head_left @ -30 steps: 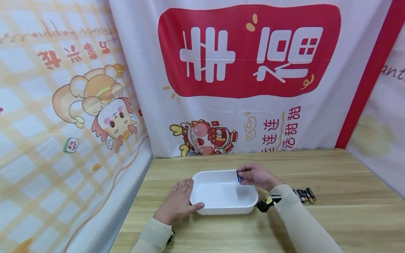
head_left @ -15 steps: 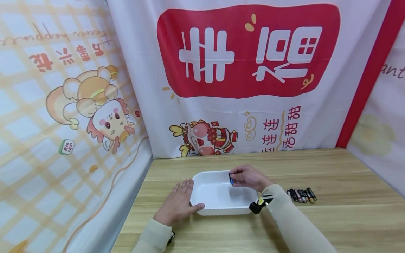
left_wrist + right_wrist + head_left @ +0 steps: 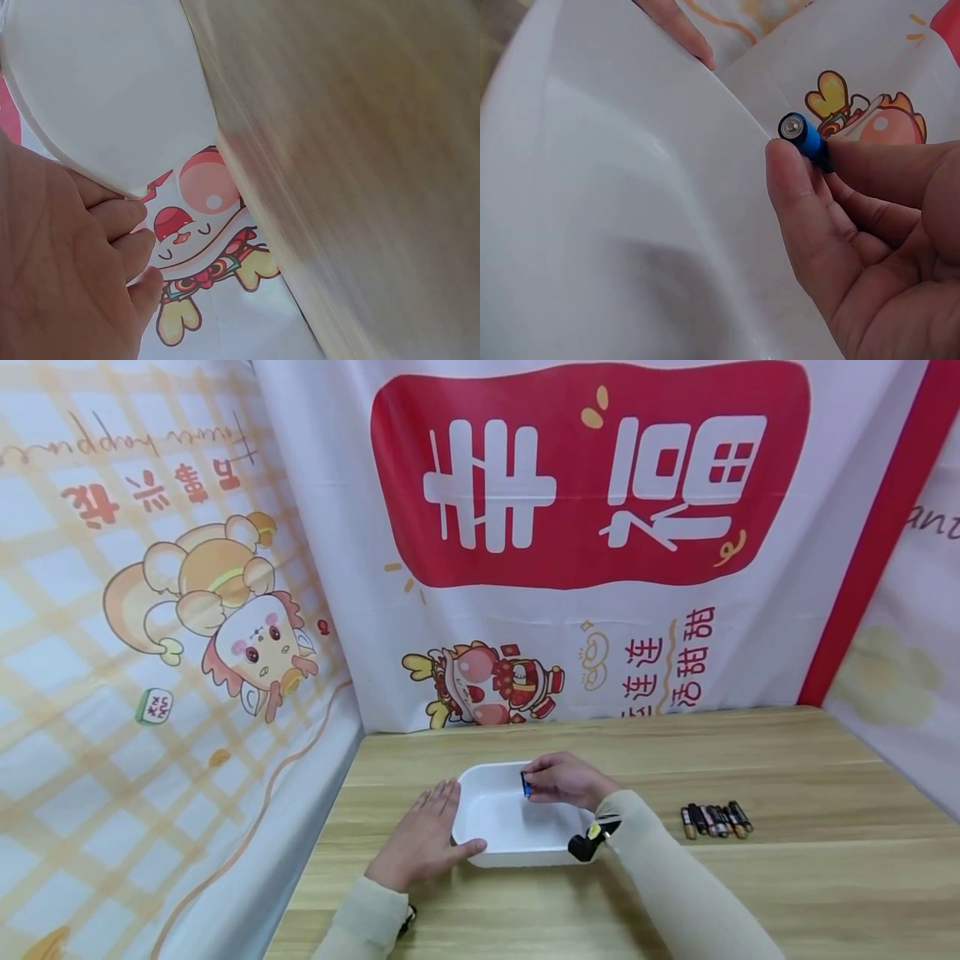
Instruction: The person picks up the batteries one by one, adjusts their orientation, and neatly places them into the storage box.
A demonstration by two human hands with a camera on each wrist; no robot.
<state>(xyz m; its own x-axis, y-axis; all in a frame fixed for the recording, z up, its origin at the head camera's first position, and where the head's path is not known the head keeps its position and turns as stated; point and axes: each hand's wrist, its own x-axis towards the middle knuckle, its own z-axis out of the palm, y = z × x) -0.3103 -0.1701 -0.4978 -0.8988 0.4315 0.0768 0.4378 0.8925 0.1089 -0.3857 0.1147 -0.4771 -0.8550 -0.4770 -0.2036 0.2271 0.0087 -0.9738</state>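
A white rectangular tray (image 3: 517,859) with rounded corners stands on the wooden table. My left hand (image 3: 422,837) rests on its left rim, fingers fairly straight along the edge and thumb at the front corner. In the left wrist view, that hand (image 3: 75,262) lies against the outside of the tray wall (image 3: 105,82). Over the tray, my right hand (image 3: 566,779) pinches a blue and black battery (image 3: 527,785) between thumb and fingers. The right wrist view shows the battery (image 3: 804,139) held above the tray's inside, one metal end towards the camera.
Several batteries (image 3: 716,821) lie side by side in a row on the table (image 3: 810,885), right of the tray. A printed cloth (image 3: 480,610) hangs behind the table, and another (image 3: 187,710) hangs along the left side. A black wrist camera (image 3: 585,846) overlaps the tray's right front corner.
My right hand has moved left over the tray with the battery, towards its middle. More of the battery row now shows behind the forearm. My left hand has stayed on the rim.
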